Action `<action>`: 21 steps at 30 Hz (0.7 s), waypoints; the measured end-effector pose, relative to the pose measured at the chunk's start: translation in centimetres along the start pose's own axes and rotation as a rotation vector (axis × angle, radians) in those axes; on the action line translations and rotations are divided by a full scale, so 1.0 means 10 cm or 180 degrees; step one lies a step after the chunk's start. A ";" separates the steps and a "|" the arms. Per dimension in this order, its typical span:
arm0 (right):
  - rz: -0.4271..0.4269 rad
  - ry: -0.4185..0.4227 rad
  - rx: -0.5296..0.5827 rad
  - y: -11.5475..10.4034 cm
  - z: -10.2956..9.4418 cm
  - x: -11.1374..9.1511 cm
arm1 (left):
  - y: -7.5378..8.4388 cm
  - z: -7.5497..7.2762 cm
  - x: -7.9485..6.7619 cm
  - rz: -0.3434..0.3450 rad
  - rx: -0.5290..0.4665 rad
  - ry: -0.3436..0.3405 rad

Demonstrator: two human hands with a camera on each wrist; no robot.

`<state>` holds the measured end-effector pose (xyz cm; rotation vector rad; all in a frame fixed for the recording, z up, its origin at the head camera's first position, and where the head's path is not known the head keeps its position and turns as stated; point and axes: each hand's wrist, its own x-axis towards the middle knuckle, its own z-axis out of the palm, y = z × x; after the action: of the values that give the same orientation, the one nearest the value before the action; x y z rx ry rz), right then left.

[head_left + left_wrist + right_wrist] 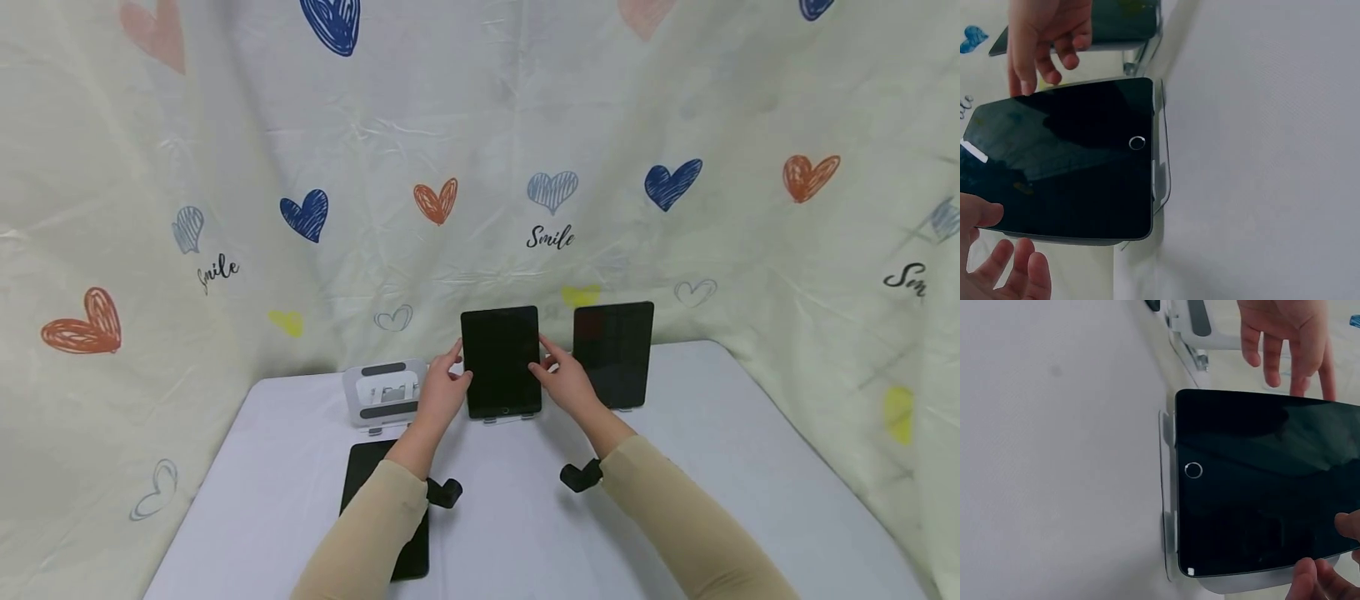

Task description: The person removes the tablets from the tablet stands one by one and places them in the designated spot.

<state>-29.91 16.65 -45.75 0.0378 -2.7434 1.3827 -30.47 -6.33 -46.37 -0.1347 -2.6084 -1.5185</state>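
A black tablet with a round home button leans nearly upright on a stand with small front lips, in the middle at the table's back. My left hand holds its left edge, thumb on the front of the glass and the other fingers beside and behind the edge. On the opposite edge my right hand pinches the tablet, its thumb over the screen's margin. In both wrist views the tablet's lower edge sits against the stand's lips. Most of the stand is hidden behind the tablet.
Right of it, a second black tablet stands on its own stand. To the left is a grey-and-white stand with dark pads, bearing no tablet. Another tablet lies flat under my left forearm on the white table. A heart-printed curtain hangs behind.
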 end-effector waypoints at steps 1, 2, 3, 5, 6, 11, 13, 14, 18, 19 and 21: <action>-0.0029 0.0017 -0.0058 0.01 0.00 0.00 | 0.00 0.00 0.00 0.0001 -0.0019 0.0001; -0.0060 0.0040 -0.0115 0.01 0.00 0.00 | -0.01 -0.01 0.00 0.0014 -0.0035 0.0003; -0.0091 0.0063 -0.0167 0.02 0.01 0.00 | -0.01 -0.01 0.00 0.0028 -0.0058 0.0002; -0.0134 0.0105 -0.0248 0.03 0.01 -0.01 | -0.04 -0.02 0.01 0.0078 -0.0067 -0.0004; -0.0159 0.0130 -0.0267 0.04 0.02 -0.01 | -0.05 -0.02 0.01 0.0102 -0.0060 -0.0015; -0.0386 0.0283 -0.0282 0.11 0.03 -0.05 | -0.13 -0.04 0.01 0.0310 0.0096 -0.0066; -0.0486 0.0358 -0.0269 0.13 0.04 -0.07 | -0.15 -0.04 0.01 0.0407 0.0155 -0.0041; -0.0516 0.0396 -0.0250 0.14 0.05 -0.08 | -0.16 -0.04 0.01 0.0451 0.0164 -0.0017; -0.0606 0.0539 -0.0182 0.18 0.08 -0.09 | -0.20 -0.02 -0.01 0.0534 0.0155 0.0093; -0.0618 0.0575 -0.0168 0.19 0.09 -0.08 | -0.21 -0.01 -0.01 0.0533 0.0147 0.0118; -0.0635 0.0630 -0.0170 0.22 0.11 -0.08 | -0.22 0.00 -0.01 0.0547 0.0142 0.0170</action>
<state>-29.33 17.08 -48.16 0.1583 -2.5343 1.1930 -30.69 -7.45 -48.26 -0.3011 -2.5144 -1.3865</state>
